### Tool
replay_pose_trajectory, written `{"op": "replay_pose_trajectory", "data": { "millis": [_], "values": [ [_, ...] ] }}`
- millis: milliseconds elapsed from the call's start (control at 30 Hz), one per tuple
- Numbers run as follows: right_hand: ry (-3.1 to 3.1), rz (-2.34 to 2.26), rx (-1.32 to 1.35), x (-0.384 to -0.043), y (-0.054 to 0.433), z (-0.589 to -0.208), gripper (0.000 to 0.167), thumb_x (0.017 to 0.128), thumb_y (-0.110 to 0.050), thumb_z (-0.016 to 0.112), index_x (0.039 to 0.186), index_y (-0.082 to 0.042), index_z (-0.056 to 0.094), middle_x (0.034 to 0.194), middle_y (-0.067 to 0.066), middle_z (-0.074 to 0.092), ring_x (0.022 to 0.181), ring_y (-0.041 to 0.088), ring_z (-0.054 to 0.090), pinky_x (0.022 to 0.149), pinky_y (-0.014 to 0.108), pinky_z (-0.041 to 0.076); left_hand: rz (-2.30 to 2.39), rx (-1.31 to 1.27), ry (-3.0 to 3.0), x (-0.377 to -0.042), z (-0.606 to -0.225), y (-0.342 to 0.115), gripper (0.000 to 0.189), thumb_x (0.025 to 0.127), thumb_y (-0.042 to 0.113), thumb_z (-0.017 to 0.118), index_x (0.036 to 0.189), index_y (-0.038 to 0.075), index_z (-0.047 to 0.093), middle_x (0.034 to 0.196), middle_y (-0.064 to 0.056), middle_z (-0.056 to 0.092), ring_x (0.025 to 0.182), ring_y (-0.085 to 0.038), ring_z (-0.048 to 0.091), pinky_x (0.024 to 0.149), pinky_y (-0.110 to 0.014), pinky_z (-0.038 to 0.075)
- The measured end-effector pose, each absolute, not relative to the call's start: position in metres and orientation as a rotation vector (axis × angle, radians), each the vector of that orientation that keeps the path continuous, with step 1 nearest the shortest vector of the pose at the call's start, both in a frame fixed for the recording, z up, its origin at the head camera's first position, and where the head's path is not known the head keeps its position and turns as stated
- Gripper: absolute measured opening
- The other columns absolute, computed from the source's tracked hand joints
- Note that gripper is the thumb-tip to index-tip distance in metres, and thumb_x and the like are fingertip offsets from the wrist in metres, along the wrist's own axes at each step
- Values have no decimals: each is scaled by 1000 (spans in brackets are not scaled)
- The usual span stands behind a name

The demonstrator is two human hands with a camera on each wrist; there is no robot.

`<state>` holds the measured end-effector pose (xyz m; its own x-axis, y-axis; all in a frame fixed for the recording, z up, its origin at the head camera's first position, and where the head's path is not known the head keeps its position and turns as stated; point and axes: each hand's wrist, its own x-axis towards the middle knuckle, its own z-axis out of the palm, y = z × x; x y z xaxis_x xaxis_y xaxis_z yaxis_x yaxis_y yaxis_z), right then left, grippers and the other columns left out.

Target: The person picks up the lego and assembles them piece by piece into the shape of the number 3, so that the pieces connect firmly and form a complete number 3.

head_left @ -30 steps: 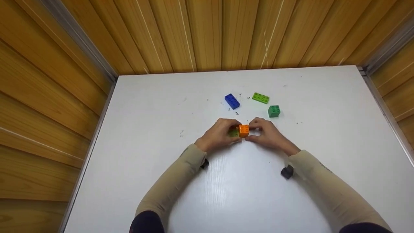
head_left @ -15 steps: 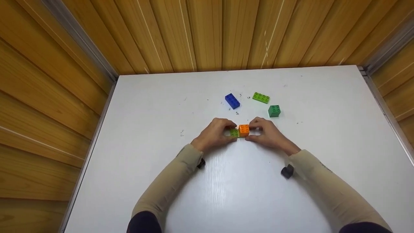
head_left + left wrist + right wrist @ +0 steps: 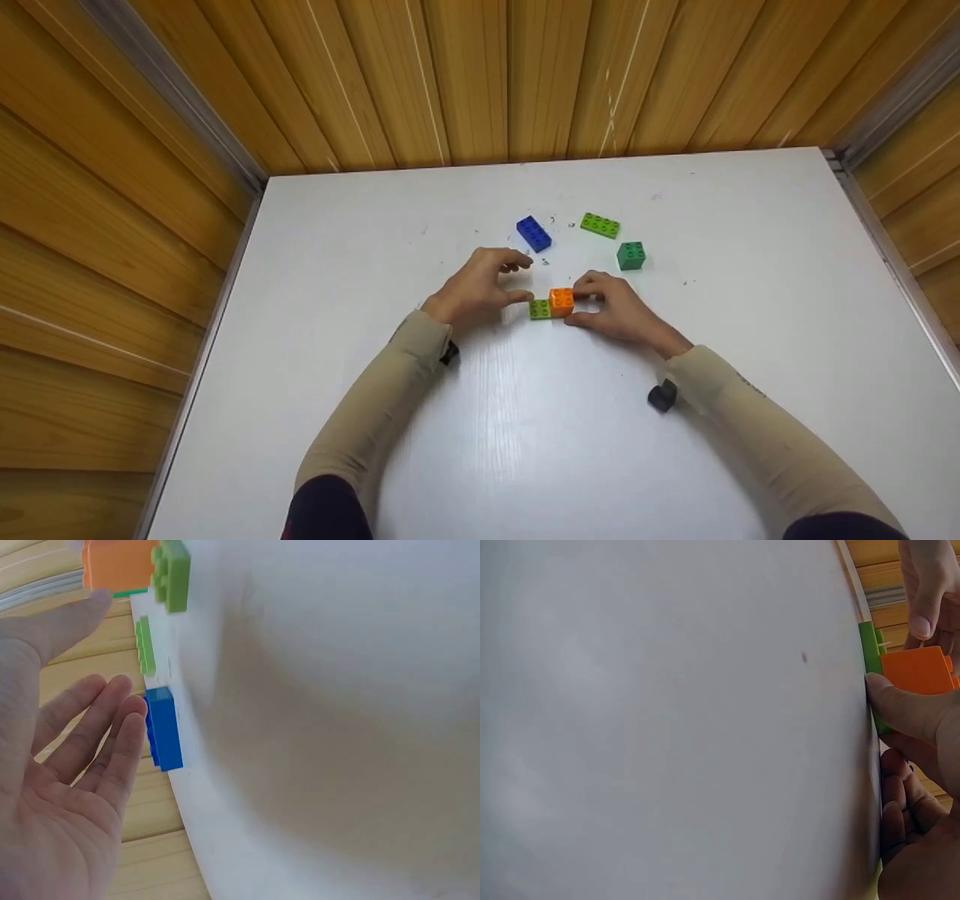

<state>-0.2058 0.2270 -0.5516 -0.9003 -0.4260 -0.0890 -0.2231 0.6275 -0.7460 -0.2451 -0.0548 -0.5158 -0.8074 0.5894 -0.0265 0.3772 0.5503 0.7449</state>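
Note:
An orange building brick [image 3: 562,301] is stacked on the right half of a light green brick [image 3: 539,309], whose left studs are bare. With thumb and fingers, my right hand [image 3: 619,311] pinches this pair at its right end; in the right wrist view the thumb lies on the side of the green brick [image 3: 871,652]. My left hand [image 3: 480,283] holds nothing and has its fingers spread apart. Its thumb is right by the bare green studs, and its fingertips point toward a blue brick [image 3: 534,234] lying farther back.
Behind the hands, a second light green brick [image 3: 600,225] lies flat on the white table [image 3: 360,247]. A taller dark green brick [image 3: 631,256] stands to its lower right. Wood-patterned panels [image 3: 480,82] rise along the table's back and sides.
My left hand has let go of the light green brick, moved left and slightly back, and opened. My right hand keeps its hold on the stacked pair. The view has shifted slightly.

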Motion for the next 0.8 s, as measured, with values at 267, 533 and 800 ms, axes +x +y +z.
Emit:
{"op": "replay_pose_trajectory", "data": {
  "millis": [267, 533, 800],
  "values": [
    [2585, -1137, -484, -205, 227, -552, 38, 90, -24, 89, 124, -10, 80, 121, 5, 68, 114, 27, 59, 106, 47, 48, 1092, 820, 2555, -269, -507, -52, 54, 94, 24, 86, 141, 6, 68, 141, -12, 70, 131, -31, 63, 116, -44, 51],
    [2577, -1147, -499, -206, 227, -551, 36, 90, -24, 88, 122, -10, 80, 120, 5, 68, 112, 26, 58, 103, 45, 48, 1036, 880, 2595, -289, -498, -43, 53, 93, 21, 86, 141, 5, 68, 140, -11, 70, 138, -29, 60, 126, -44, 41],
    [2567, -1144, -478, -206, 227, -548, 41, 90, -25, 89, 126, -8, 79, 122, 6, 68, 113, 25, 58, 103, 44, 48, 908, 865, 2652, -310, -494, -34, 58, 92, 17, 87, 145, 6, 65, 147, -9, 66, 141, -27, 57, 127, -42, 39]
  ]
}}
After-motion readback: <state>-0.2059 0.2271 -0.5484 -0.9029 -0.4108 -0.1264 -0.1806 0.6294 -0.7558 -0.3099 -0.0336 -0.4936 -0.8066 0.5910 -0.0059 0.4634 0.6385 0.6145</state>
